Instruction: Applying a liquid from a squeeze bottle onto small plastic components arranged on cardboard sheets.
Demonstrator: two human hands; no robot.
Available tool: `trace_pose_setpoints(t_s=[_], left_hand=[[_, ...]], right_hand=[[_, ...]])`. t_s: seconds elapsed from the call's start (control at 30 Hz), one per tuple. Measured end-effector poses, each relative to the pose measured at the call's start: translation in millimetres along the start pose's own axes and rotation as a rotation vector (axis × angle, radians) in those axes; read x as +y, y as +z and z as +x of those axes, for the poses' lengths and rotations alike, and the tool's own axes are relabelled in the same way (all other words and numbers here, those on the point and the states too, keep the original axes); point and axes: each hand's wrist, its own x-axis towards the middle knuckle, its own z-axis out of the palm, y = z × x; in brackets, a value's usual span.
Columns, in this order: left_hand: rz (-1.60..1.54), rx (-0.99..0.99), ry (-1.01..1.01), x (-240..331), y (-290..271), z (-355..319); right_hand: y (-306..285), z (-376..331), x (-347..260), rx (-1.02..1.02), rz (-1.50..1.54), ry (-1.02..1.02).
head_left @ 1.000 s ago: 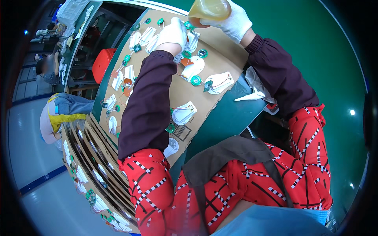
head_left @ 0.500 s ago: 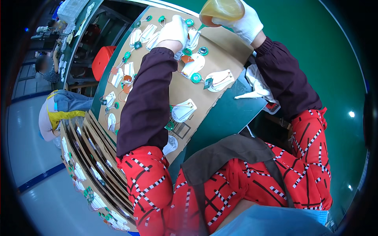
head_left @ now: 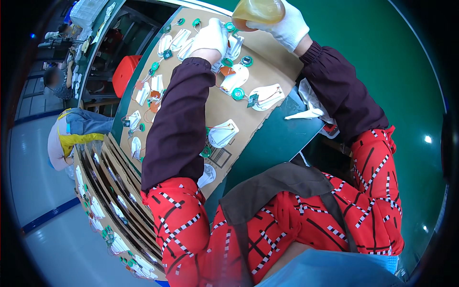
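My right hand (head_left: 290,27), in a white glove, is wrapped round a translucent bottle (head_left: 260,11) of yellowish liquid, tilted over the far end of a cardboard sheet (head_left: 267,52). The bottle's lower end is close to my left hand. My left hand (head_left: 210,39), also gloved, is closed low over the sheet among the white parts; what its fingers hold is hidden. Beside its fingertips is a green round disc (head_left: 230,27), with a white plastic shell (head_left: 234,46) just nearer. Other white shells (head_left: 267,97) with wires, green discs (head_left: 238,93) and small circuit boards (head_left: 253,100) lie spread over the sheet.
Stacked cardboard sheets (head_left: 119,210) carrying similar parts stand at the left. A crumpled white cloth (head_left: 311,103) rests by the table's right edge. A red stool (head_left: 125,75) stands beyond the table. One person (head_left: 83,129) bends over at the left; another (head_left: 60,83) sits farther back.
My right hand and the bottle have shifted left and slightly away from me, closer to my left hand. My left hand has stayed almost in place.
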Motion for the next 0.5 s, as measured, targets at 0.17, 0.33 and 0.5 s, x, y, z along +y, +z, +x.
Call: trace_pose_setpoints(t_s=[0.17, 0.33, 0.5], left_hand=[[0.008, 0.015, 0.017, -4, -1, -2], [0.015, -0.02, -0.021, 2, -2, -2], [-0.203, -0.06, 0.013, -18, 1, -4]], right_hand=[[-8, -3, -1, -0.034, 0.033, 0.023], [-18, -12, 17, -0.021, 0.241, 0.069], [-34, -18, 17, 0.009, 0.241, 0.135]])
